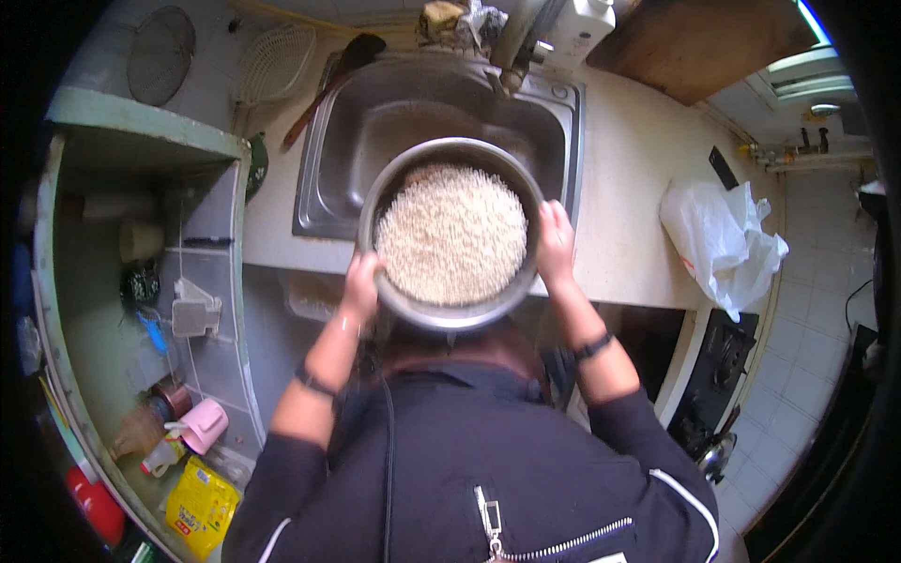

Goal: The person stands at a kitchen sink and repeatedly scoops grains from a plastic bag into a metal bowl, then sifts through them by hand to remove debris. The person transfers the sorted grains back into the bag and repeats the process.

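A round metal basin (450, 320) is held up between my two hands, over the front part of the stainless steel sink (352, 141). Pale grains that look like rice (454, 236) fill much of it, blurred by motion. My left hand (362, 285) grips the rim at the lower left. On the opposite side, my right hand (555, 243) grasps the rim. The fingers beneath the basin are hidden. Behind the basin, the faucet (510, 77) reaches over the sink's back edge.
A wooden-handled spatula (317, 109) leans across the sink's left corner beside a white plastic basket (278, 63). Right on the counter (619, 211) lies a white plastic bag (725, 239). A gas stove (725, 352) is further right, shelves (148, 123) stand left, and a cutting board (704, 42) is behind.
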### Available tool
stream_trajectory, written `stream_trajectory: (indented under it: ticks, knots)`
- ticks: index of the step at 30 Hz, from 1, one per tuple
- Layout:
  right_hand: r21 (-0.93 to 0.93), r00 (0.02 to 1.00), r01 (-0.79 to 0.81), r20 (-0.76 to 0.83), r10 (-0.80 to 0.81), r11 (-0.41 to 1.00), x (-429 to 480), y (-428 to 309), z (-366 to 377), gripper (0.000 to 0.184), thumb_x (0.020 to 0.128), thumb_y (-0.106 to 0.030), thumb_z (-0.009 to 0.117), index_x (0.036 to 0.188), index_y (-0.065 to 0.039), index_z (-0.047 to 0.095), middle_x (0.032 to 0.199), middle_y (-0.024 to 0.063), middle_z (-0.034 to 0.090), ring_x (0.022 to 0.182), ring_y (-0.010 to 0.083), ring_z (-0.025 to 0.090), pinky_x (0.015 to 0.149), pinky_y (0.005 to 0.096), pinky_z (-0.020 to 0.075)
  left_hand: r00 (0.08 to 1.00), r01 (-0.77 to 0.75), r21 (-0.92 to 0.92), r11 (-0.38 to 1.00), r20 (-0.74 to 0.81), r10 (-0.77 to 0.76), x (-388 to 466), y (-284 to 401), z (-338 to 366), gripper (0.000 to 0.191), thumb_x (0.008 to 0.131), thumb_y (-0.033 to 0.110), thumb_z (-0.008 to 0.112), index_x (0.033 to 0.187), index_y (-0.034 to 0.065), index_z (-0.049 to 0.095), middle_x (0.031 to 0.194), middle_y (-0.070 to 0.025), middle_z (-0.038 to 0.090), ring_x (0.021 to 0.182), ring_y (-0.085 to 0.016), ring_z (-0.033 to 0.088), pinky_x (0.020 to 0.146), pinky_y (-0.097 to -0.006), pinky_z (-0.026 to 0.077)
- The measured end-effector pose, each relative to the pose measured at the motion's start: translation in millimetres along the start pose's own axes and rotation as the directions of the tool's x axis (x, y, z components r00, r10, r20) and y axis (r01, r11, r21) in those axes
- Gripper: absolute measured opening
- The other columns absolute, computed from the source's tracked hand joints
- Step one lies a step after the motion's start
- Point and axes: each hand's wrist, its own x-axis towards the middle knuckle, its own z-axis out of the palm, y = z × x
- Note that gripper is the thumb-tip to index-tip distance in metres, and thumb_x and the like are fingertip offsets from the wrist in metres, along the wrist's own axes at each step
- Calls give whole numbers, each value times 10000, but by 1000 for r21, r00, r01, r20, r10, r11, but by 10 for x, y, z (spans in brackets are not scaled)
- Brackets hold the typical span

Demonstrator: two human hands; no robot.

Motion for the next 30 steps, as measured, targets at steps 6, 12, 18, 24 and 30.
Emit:
stream_trajectory:
  ticks: [6,12,18,24,30]
  knots:
    - [-86,999,-39,-29,37,996,50,271,55,296,1008,-228,435,777,-45,459,693,-24,386,681,79,371,628,249,371,978,209,-236,949,75,-196,135,-185,105,187,868,90,453,785,-3,592,970,-94,535,920,-174,513,842,-296,420]
    - [25,999,41,-12,-40,999,-115,-127,-83,262,1003,-199,456,774,-72,445,719,-64,352,687,52,327,621,218,328,974,-225,198,954,67,216,-126,12,-83,142,851,57,467,797,4,588,921,-111,573,840,-193,558,798,-310,456]
    - [-70,999,34,-27,-36,997,105,-26,23,283,1006,-206,432,778,-39,429,700,-17,368,684,82,346,633,245,358,984,-176,236,956,78,162,54,-98,-21,147,857,60,484,756,22,584,862,-85,562,825,-166,531,758,-296,427]
    - [-13,999,-39,-25,39,999,-20,31,-11,290,1010,-229,433,766,-72,439,697,-50,362,668,55,329,610,222,331,985,173,-255,951,43,-168,8,-12,59,122,858,66,503,791,15,591,869,-89,550,841,-155,523,786,-282,431]
    - [132,998,69,-6,-69,989,-130,-149,-98,236,1016,-196,415,810,-93,466,742,-61,416,686,46,372,618,208,346,938,-347,130,929,34,345,-218,197,-85,107,819,9,511,787,-8,611,854,-113,594,848,-213,569,782,-311,465]
